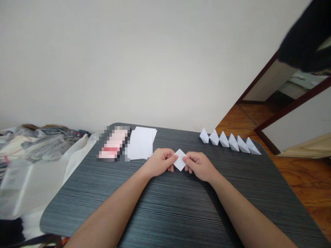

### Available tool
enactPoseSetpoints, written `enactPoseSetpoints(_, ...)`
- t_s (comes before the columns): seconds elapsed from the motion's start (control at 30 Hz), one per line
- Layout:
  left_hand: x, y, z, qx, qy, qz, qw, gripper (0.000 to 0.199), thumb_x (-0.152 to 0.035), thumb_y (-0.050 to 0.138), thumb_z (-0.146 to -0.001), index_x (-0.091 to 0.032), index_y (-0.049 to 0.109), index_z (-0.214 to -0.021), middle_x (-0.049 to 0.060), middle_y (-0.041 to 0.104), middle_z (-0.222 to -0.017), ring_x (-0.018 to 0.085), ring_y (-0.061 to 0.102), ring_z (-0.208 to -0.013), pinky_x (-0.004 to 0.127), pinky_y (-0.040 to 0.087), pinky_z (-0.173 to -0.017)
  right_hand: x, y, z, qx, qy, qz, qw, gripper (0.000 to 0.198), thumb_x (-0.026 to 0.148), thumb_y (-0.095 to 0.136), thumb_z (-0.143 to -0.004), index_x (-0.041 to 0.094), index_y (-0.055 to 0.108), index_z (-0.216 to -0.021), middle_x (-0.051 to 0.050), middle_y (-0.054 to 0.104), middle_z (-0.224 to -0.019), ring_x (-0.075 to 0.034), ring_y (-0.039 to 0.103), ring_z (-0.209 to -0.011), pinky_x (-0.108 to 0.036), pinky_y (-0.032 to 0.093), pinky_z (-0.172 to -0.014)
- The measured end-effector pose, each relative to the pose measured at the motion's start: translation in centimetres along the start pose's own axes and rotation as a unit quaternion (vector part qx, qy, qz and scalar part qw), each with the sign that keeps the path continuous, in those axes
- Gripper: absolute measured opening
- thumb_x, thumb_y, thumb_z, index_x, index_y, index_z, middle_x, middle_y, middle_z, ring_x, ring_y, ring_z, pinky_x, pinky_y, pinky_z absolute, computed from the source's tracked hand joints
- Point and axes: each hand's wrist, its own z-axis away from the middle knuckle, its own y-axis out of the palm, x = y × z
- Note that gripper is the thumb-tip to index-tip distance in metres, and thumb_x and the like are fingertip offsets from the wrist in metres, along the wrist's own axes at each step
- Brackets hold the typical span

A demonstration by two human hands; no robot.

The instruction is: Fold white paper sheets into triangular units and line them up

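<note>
A small white folded paper [180,162], diamond-shaped with a crease down its middle, is held over the table between both my hands. My left hand [162,162] pinches its left corner, thumb on top and fingers curled beneath. At the right corner, my right hand [199,164] grips it the same way. Several folded white paper shapes [213,137] with pointed tops stand in a slanting row at the back right of the table. To the left of my hands lies a stack of white paper sheets [141,143], slightly fanned.
The dark wood-grained table [165,213] stands against a pale wall [155,62]. A pixelated phone-like object [113,143] lies beside the sheets. Plastic bags and cloth [38,165] are piled left of the table. Wooden floor [305,172] and a doorway are at right.
</note>
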Motion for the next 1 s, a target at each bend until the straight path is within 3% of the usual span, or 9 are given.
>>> enactPoseSetpoints(0.47,-0.17,-0.15,0.10,0.001,0.000,-0.008,1.000,0.038,-0.045,0.042,-0.086,-0.013,0.057,-0.072,0.002,0.060,-0.057,0.012,0.057,-0.052,0.020,0.041,-0.046,0.23,-0.07,-0.09,0.011,-0.010,0.006,1.000,0.034,0.030,0.043,-0.090,0.016,0.053,-0.061,0.002,0.054,-0.051,-0.009,0.051,-0.044,-0.020,0.039,-0.047)
enactPoseSetpoints(0.7,-0.58,-0.15,0.20,-0.040,0.020,-0.061,0.997,0.034,-0.039,0.041,-0.087,-0.015,0.059,-0.071,0.000,0.058,-0.055,0.011,0.054,-0.050,0.020,0.037,-0.045,0.34,0.02,-0.03,0.022,-0.011,0.003,1.000,0.032,0.030,0.043,-0.089,0.017,0.053,-0.062,0.001,0.056,-0.053,-0.010,0.052,-0.045,-0.021,0.040,-0.048)
enactPoseSetpoints(1.0,-0.86,-0.21,0.16,-0.057,0.018,-0.036,0.998,0.035,-0.040,0.041,-0.086,-0.015,0.057,-0.067,0.000,0.057,-0.053,0.011,0.053,-0.049,0.020,0.038,-0.045,0.56,-0.14,0.04,0.000,-0.005,-0.008,1.000,0.032,0.032,0.043,-0.090,0.018,0.050,-0.062,0.003,0.053,-0.050,-0.009,0.050,-0.046,-0.021,0.039,-0.051)
